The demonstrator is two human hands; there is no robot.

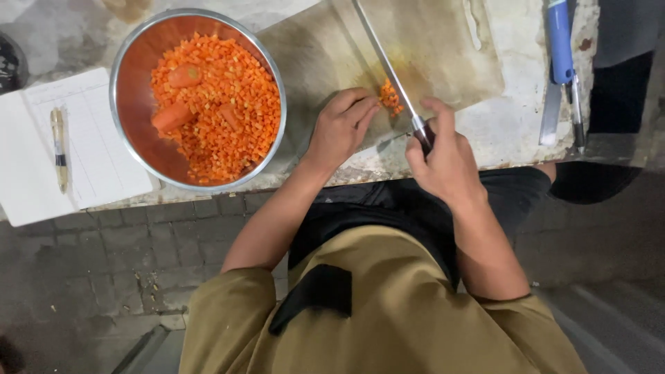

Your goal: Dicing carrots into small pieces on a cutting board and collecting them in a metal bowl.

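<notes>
The right hand [443, 156] grips a knife [388, 66], whose blade runs away up-left. The left hand [341, 125] lies just left of it, fingers curled on the carrot pieces [390, 97] against the blade, on the cutting board [429, 48]. Farther left, a steel bowl [131, 69] holds diced carrot.

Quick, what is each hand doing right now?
Left hand: fingers curled, pressing down the carrot pieces on the cutting board.
Right hand: closed around the knife handle.
</notes>
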